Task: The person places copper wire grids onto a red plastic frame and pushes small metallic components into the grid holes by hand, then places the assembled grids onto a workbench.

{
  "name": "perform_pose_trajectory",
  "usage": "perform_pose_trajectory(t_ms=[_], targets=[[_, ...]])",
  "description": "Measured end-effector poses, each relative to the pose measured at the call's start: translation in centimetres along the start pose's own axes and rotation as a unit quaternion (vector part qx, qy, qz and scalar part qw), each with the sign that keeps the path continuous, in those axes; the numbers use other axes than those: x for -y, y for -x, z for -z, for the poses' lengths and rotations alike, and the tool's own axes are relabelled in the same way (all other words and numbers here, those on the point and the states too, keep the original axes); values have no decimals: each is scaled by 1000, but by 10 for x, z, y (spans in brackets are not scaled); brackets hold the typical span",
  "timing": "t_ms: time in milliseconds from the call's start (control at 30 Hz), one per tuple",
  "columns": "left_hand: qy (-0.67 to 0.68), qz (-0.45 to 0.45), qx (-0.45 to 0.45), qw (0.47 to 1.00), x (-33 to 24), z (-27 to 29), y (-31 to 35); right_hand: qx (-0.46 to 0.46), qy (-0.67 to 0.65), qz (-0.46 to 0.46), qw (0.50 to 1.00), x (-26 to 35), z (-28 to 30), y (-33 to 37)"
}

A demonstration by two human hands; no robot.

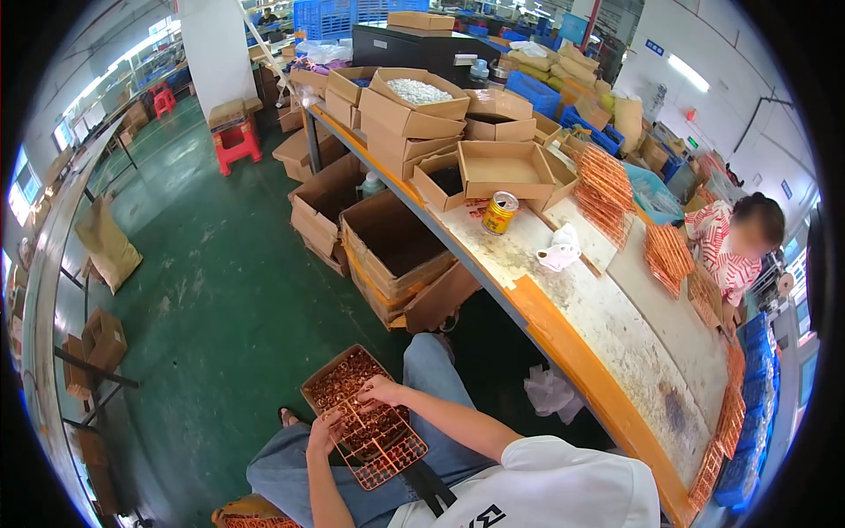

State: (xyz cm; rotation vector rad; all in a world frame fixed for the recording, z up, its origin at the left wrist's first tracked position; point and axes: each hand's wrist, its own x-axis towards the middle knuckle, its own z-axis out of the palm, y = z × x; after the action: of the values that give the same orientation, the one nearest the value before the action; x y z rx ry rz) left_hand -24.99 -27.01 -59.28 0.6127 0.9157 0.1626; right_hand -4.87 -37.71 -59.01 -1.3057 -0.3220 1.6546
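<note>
An orange-brown lattice frame (387, 455) with small pieces along its bars lies tilted over my lap. My left hand (326, 430) grips its left edge between thumb and fingers. At its upper edge my right hand (381, 391) has its fingers closed on the frame's bars; whether a loose piece is also in them is too small to tell. Just beyond, partly under the frame, a cardboard box (310, 387) stands between my legs, filled with small reddish-brown pieces (345, 373). Part of the box is hidden by the frame and my right hand.
To my right runs a long worktable (607, 348) with an orange edge, carrying a yellow can (499, 213), a white cloth (561, 248) and stacked lattice frames (603, 189). Large open cartons (396, 238) stand under it. A person (731, 242) sits across the table.
</note>
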Motion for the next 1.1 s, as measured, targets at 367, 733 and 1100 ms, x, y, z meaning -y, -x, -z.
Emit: perform_pose_trajectory(t_ms=[367, 733, 1100], targets=[[-131, -15, -111, 985, -2, -2, -20, -71, -64, -21, 995, 1, -3, -7], [-142, -117, -121, 975, 11, 13, -22, -75, -95, -44, 992, -19, -12, -16], [-192, -63, -130, 971, 3, -6, -20, -170, 74, 22, 982, -35, 11, -35]])
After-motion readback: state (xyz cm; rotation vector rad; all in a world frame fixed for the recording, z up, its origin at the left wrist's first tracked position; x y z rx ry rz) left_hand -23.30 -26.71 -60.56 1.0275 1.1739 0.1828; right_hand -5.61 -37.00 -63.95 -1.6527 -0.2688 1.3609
